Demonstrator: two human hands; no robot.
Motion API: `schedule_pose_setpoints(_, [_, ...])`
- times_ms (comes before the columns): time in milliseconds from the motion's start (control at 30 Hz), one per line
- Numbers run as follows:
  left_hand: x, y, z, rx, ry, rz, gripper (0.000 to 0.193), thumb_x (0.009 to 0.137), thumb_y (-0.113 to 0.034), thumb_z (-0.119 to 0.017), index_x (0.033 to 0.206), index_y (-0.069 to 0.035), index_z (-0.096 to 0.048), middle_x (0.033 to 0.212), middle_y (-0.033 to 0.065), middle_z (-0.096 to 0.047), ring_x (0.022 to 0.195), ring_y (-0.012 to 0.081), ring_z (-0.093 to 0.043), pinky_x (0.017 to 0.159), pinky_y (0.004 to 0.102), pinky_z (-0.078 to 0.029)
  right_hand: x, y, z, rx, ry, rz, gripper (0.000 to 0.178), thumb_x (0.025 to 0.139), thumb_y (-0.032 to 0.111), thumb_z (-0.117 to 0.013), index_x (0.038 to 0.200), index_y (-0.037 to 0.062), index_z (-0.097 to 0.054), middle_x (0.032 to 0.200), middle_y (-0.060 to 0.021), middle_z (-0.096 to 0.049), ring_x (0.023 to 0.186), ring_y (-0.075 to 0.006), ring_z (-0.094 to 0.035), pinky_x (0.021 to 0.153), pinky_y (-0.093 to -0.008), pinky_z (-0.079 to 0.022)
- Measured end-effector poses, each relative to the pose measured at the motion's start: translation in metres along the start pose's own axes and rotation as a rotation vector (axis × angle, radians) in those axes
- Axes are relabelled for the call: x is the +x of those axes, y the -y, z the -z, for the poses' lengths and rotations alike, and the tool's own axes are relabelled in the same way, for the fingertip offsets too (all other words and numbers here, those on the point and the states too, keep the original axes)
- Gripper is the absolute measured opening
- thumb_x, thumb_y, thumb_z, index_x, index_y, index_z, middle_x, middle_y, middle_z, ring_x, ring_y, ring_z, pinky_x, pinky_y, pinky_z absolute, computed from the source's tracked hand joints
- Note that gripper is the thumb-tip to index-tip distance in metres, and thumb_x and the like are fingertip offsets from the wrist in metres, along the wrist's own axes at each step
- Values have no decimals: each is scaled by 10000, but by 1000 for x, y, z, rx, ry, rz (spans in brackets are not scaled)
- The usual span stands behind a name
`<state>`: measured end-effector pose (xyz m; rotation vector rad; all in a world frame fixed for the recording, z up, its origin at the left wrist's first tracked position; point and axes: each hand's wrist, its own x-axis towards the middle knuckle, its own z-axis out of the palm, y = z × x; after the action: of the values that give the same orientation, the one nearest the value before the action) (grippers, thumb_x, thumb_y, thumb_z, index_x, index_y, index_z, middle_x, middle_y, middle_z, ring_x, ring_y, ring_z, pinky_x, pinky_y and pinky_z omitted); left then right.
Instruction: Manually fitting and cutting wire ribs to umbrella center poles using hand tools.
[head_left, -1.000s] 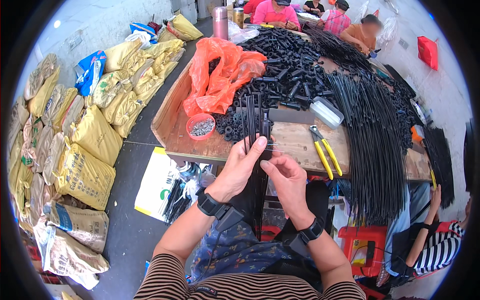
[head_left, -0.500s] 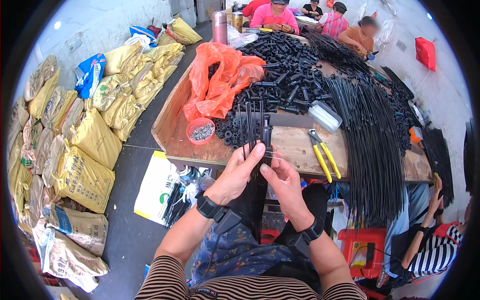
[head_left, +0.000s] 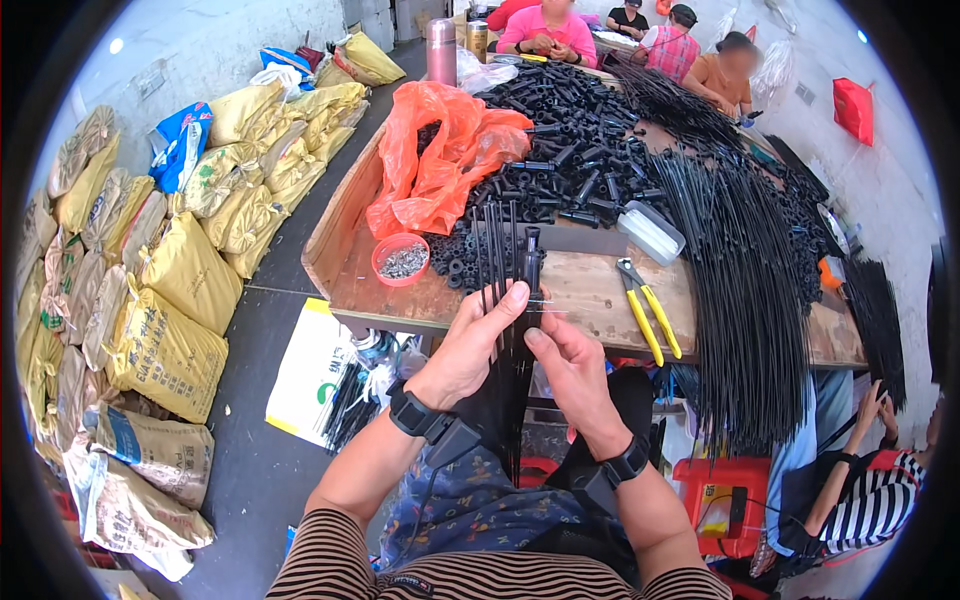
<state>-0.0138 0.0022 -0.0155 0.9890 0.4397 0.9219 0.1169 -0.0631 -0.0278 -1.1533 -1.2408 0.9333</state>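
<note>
In front of the table's near edge, my left hand (head_left: 468, 345) is closed round several thin black rods (head_left: 497, 240) that stand upright, their lower ends hanging over my lap. Among them rises a black tubular sleeve (head_left: 531, 255), just above my left thumb. My right hand (head_left: 572, 365) faces it from the right, thumb and fingers bent in a pinch beside the sleeve. Fine silvery pins (head_left: 543, 302) stick out sideways between the two hands; their ends are partly hidden by my fingers.
A red bowl of small metal pieces (head_left: 421, 278) sits by an orange plastic bag (head_left: 420, 160). Yellow-handled pliers (head_left: 649, 320), a clear box (head_left: 652, 232), heaped black tubes (head_left: 560, 130) and bundled rods (head_left: 750, 300) cover the table (head_left: 580, 290). Stacked sacks (head_left: 170, 340) stand left; co-workers sit around.
My hands stay almost in place, with slight finger movement at the pins. At the right, the co-worker in stripes has shifted their hands. The person in pink across the table has moved a little.
</note>
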Motion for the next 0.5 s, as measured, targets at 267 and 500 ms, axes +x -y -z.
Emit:
schedule_pose_setpoints(267, [5,4,2,99,-78,-38,323,967,-309,-530,1049,-8,-613,943,14,-613,891,84,-551,805,250,-441,5,3,-1,193,65,-13,287,945,106,-558,1199,-23,-587,1021,34,-586,915,-30,-488,806,-199,-418])
schedule_pose_setpoints(500, [2,4,-3,84,-13,-48,300,961,-312,-550,1014,-30,-635,928,-34,-588,868,31,-487,771,236,-402,2,0,4,191,48,-90,320,935,99,-573,1232,-17,-568,1098,20,-580,967,-41,-494,860,-200,-408])
